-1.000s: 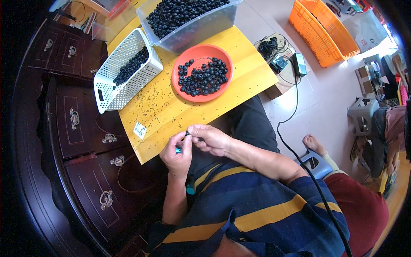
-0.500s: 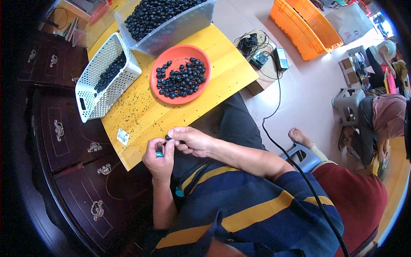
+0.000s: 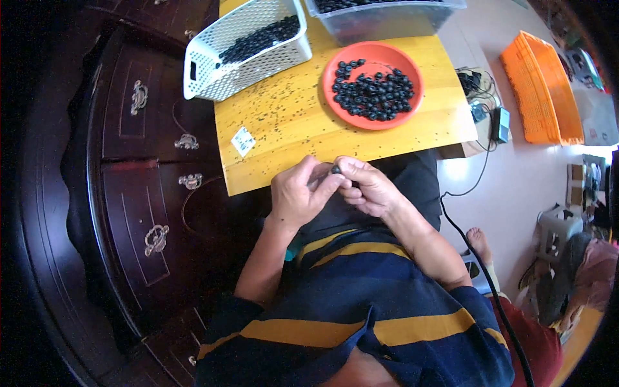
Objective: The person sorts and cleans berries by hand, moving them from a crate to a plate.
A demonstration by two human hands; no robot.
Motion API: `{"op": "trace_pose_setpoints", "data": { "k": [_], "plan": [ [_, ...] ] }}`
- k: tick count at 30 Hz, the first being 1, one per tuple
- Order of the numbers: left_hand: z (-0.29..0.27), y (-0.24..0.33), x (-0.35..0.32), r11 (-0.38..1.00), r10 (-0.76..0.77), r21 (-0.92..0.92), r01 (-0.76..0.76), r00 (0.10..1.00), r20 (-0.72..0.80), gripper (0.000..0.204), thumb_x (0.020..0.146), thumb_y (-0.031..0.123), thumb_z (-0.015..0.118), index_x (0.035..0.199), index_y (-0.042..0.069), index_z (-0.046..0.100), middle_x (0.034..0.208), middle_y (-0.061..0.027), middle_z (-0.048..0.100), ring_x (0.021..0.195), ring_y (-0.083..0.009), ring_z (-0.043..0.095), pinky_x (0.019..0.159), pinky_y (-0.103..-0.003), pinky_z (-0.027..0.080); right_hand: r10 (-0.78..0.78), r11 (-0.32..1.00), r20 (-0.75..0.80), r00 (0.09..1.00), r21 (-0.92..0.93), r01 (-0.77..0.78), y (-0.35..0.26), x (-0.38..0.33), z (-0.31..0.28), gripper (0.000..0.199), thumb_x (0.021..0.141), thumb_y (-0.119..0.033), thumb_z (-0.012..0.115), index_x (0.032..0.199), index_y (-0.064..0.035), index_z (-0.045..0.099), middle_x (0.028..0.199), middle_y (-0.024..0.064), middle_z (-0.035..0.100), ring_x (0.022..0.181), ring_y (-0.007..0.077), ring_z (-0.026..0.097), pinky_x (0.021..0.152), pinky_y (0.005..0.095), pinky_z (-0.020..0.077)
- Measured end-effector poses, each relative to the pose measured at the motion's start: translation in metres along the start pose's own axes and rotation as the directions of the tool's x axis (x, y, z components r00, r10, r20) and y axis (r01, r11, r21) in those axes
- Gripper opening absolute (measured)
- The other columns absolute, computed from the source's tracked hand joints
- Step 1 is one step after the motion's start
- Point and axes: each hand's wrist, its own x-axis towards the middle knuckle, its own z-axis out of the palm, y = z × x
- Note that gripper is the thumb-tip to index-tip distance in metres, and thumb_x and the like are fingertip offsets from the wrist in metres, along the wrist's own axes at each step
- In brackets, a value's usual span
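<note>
My two hands meet just off the near edge of the yellow table (image 3: 284, 155), over my lap. Pinched between the thumb and fingers of my right hand (image 3: 371, 189) is a small black round bead (image 3: 336, 169). My left hand (image 3: 302, 193) is closed, its thumb reaching up against the right fingertips beside the bead; whatever its curled fingers hold is hidden. Farther off, a round orange-red plate (image 3: 329, 84) holds many similar black beads (image 3: 371, 97). To its left stands a white perforated basket (image 3: 251, 80) with more small black pieces inside.
A clear plastic tub (image 3: 387, 26) full of black beads stands at the back. Dark crumbs and a small printed white packet (image 3: 243, 141) lie on the table. Dark drawers (image 3: 132, 213) line my left. Rightward are cables, an orange crate (image 3: 541, 90) and other people's limbs.
The view has shifted, so the table and plate sit farther right and higher. My hands stay together around the bead; a teal piece seen at my left hand earlier is now out of sight.
</note>
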Motion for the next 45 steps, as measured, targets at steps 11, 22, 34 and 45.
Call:
{"op": "trace_pose_setpoints", "data": {
  "k": [11, 22, 34, 45],
  "plan": [
    [-0.008, -0.008, -0.003, 0.994, 0.063, 0.090, -0.066, 0.997, 0.040, 0.036, 0.088, 0.039, 0.075, 0.086, 0.005, 0.063, 0.070, -0.0107, 0.067, 0.062, -0.0267, 0.068, 0.056, -0.035, 0.051, 0.014, 1.000, -0.023, 1.000, -0.025, -0.014, 0.001, 0.004, 0.011, 0.026, 0.103, -0.033, 0.057, 0.086, -0.0137, 0.054, 0.073, -0.0055, 0.050, 0.052, 0.0012, 0.038, 0.041, 0.0148, 0.0274],
    [-0.005, -0.017, 0.002, 0.987, 0.122, 0.101, -0.121, 0.992, -0.009, 0.043, 0.087, 0.049, 0.072, 0.080, 0.008, 0.060, 0.066, -0.0074, 0.065, 0.058, -0.0292, 0.066, 0.051, -0.040, 0.050, 0.008, 0.997, -0.040, 0.999, -0.080, -0.011, 0.002, 0.008, 0.008, 0.025, 0.101, -0.035, 0.061, 0.089, -0.0139, 0.055, 0.072, -0.0053, 0.050, 0.050, 0.0011, 0.036, 0.041, 0.0150, 0.0244],
    [-0.006, -0.022, 0.002, 0.998, 0.046, 0.042, -0.048, 0.998, 0.050, 0.044, 0.089, 0.048, 0.070, 0.077, 0.008, 0.058, 0.061, -0.0086, 0.061, 0.057, -0.0318, 0.065, 0.051, -0.042, 0.048, 0.027, 0.997, -0.029, 0.999, -0.070, -0.029, 0.000, 0.013, 0.006, 0.025, 0.100, -0.036, 0.062, 0.089, -0.0140, 0.055, 0.072, -0.0047, 0.052, 0.050, 0.0001, 0.037, 0.041, 0.0136, 0.0254],
    [-0.004, -0.022, 0.007, 0.997, 0.039, 0.059, -0.045, 0.995, 0.093, 0.043, 0.091, 0.044, 0.069, 0.073, 0.007, 0.058, 0.061, -0.0120, 0.061, 0.058, -0.0347, 0.064, 0.052, -0.043, 0.048, -0.069, 0.988, -0.116, 0.991, -0.144, 0.052, 0.000, 0.013, 0.009, 0.024, 0.100, -0.036, 0.063, 0.091, -0.0151, 0.056, 0.071, -0.0073, 0.051, 0.053, 0.0000, 0.040, 0.042, 0.0143, 0.0270]
  ]
}}
